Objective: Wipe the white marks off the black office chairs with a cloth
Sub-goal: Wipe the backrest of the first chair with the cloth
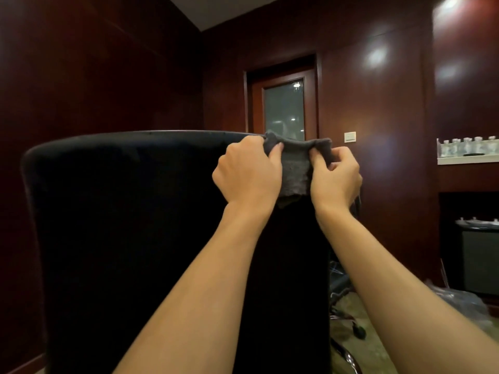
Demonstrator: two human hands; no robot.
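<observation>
My left hand (247, 172) and right hand (334, 176) each pinch the grey cloth (295, 164), stretched over the black chair (129, 225) back's upper-right corner. No legible writing.

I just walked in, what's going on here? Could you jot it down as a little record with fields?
activity: a person handles a grey fuzzy cloth at the top edge of a black padded office chair back
left hand: pinches the cloth's left end
right hand: pinches the cloth's right end
cloth: stretched between the hands, hanging down
white marks: none discernible on the dark chair
background: wooden door with frosted glass pane
</observation>
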